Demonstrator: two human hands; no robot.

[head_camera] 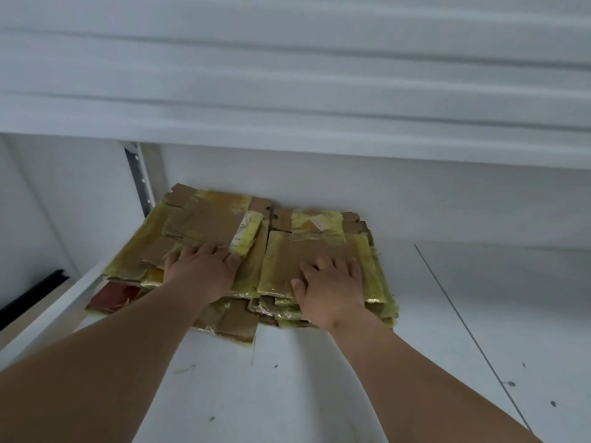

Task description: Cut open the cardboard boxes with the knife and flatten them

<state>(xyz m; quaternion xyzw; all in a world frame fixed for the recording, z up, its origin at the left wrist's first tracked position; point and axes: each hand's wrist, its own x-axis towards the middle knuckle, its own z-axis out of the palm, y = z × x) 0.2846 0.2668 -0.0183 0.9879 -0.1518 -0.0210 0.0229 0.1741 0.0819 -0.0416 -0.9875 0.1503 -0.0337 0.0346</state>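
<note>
Two stacks of flattened brown cardboard boxes with yellow tape lie side by side on a white shelf. My left hand presses flat on the left stack, fingers spread. On the right stack my right hand rests palm down with straight fingers. A red flattened piece sticks out under the left stack at the shelf's left edge. No knife is in view.
The white shelf surface runs toward me, with small dark specks and a thin seam line on the right. Another white shelf hangs overhead. A metal upright stands at the back left. A dark strip lies below left.
</note>
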